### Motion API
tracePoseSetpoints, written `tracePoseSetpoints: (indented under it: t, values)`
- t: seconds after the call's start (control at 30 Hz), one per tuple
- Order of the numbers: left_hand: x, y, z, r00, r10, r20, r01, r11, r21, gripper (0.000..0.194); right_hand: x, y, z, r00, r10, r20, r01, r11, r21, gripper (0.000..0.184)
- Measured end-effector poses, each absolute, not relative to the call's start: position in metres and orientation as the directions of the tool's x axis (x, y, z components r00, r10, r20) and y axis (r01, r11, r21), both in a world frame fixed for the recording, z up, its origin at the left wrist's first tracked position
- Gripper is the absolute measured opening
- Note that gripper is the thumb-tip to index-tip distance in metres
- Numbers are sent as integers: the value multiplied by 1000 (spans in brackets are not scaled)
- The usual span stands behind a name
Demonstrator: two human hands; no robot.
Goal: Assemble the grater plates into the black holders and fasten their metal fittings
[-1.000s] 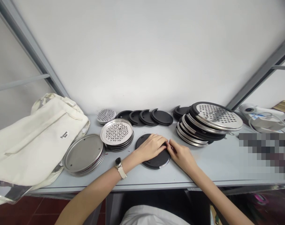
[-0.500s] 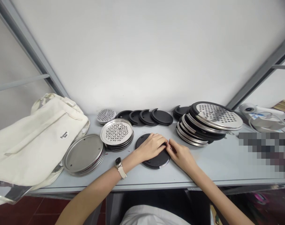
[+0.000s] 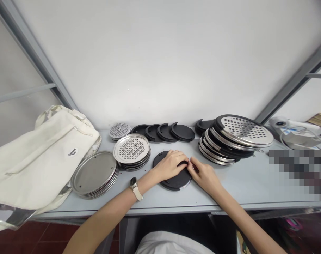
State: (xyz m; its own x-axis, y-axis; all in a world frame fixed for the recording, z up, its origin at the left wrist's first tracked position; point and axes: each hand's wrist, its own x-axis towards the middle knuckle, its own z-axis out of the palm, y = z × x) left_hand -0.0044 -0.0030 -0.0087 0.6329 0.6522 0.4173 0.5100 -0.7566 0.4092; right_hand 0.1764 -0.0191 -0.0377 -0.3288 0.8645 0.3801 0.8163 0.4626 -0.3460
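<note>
A black round grater base (image 3: 176, 181) lies flat on the table before me, a thin strip of metal showing at its lower right rim. My left hand (image 3: 172, 165) rests across its top, palm down, fingers bent toward the right rim. At that rim, my right hand (image 3: 202, 173) has thumb and forefinger pinched together, almost touching the left fingertips. What lies between those fingers is too small to make out. Left of the base stands a stack of round metal grater plates (image 3: 132, 150); farther left are stacked plain grey metal discs (image 3: 95, 173).
Several black round bases (image 3: 183, 132) overlap along the wall, beside a smaller grater plate (image 3: 119, 131). To the right rises a tall leaning stack of graters in black holders (image 3: 246, 130). A cream bag (image 3: 44, 155) lies at left; a white device (image 3: 292, 123) sits far right.
Both hands stay in nearly the same place on the black base. Only slight shifts show at the fingertips by the right rim.
</note>
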Motion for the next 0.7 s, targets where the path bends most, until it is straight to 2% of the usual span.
tracePoseSetpoints:
  t: [0.7]
  values:
    - [-5,-4,-9,637,646,421,498,-762,415,11,178,-19,-36,-344,867,360,862,444,-245,40]
